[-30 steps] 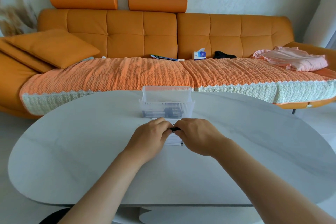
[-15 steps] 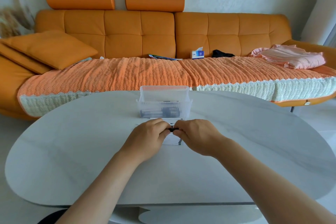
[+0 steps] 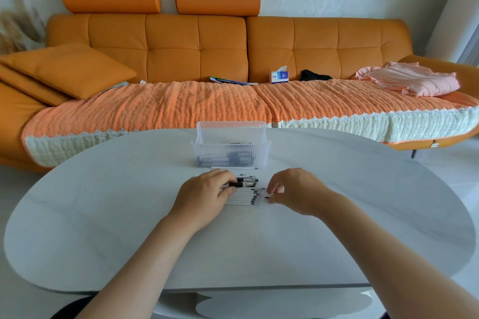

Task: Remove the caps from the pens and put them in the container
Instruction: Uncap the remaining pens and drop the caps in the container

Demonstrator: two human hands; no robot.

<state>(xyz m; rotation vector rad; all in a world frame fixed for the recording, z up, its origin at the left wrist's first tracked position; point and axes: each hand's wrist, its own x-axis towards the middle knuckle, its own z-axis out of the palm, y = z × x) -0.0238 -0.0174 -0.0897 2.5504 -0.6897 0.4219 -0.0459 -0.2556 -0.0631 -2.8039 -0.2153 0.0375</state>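
A clear plastic container (image 3: 261,137) stands mid-table with several dark pens lying in it. In front of it a row of several white pens (image 3: 245,196) with black tips lies on the white table (image 3: 103,215). My left hand (image 3: 204,195) grips a pen (image 3: 245,184) with a black and clear barrel just above the row. My right hand (image 3: 295,190) is a short way to the right, fingers curled, pinching a small black cap (image 3: 266,197) that barely shows at my thumb. One thin white pen (image 3: 234,168) lies against the container's front.
An orange sofa (image 3: 197,44) with a knitted cover runs behind the table. On it lie cushions (image 3: 70,70), a tissue box (image 3: 280,76), a booklet, a black item and pink cloth (image 3: 412,79). The table edge is close to my body.
My hands, which were together over the pen, have drawn apart. The right hand moved right with the cap, and the left keeps the pen.
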